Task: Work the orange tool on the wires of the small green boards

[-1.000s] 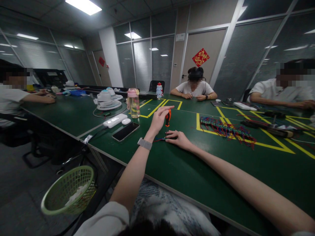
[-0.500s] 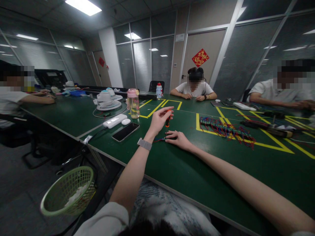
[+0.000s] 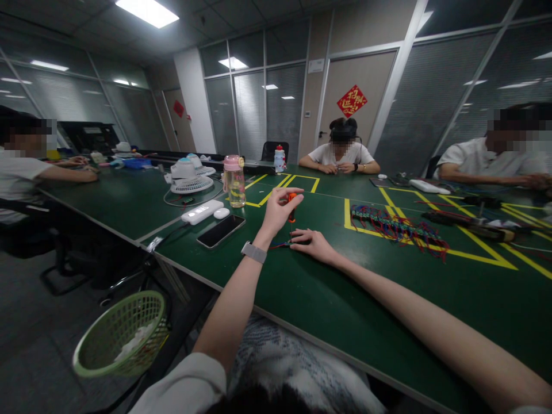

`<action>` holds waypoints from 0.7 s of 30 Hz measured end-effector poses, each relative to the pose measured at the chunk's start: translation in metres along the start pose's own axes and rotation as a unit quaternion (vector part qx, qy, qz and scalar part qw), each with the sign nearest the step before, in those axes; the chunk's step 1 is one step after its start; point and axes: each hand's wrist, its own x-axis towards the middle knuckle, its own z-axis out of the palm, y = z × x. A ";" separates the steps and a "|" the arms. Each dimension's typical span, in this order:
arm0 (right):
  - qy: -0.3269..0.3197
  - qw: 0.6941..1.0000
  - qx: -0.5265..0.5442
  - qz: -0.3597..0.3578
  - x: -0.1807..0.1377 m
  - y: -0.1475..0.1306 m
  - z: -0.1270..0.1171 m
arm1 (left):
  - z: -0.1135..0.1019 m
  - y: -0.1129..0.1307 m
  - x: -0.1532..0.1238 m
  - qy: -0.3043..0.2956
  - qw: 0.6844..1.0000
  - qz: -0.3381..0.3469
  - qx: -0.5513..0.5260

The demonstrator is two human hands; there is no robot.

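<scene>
My left hand [image 3: 276, 214] curls round the top of a small screwdriver [image 3: 292, 216] with an orange and black handle. The screwdriver stands upright, its thin shaft pointing down at a small circuit board [image 3: 288, 245] on the green table. Thin wires [image 3: 276, 246] run out from the board to the left. My right hand [image 3: 317, 247] rests on the table with its fingertips closed on the board's right side. Those fingers partly cover the board, and the screwdriver's tip is too small to make out.
Wired boards [image 3: 397, 227] lie in a row to the right within yellow tape. On the left are a phone [image 3: 221, 231], a white power strip [image 3: 202, 212], a pink-lided bottle [image 3: 234, 181] and a fan [image 3: 192, 183]. A green basket [image 3: 118, 333] stands below. Other people sit around the table.
The fingers of my left hand have shifted on the screwdriver's handle, the thumb now further out. My right hand and the board stay in place.
</scene>
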 end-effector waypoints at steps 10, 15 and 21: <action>0.001 1.000 0.000 0.002 0.000 -0.001 0.000 | 0.001 0.004 0.000 -0.009 1.000 -0.010 -0.026; 0.006 1.000 0.005 0.001 0.001 0.004 0.002 | 0.001 0.002 0.001 -0.036 0.995 -0.014 -0.087; 0.009 1.000 0.006 0.003 0.001 0.003 0.002 | 0.001 0.006 -0.001 -0.022 0.999 -0.026 -0.039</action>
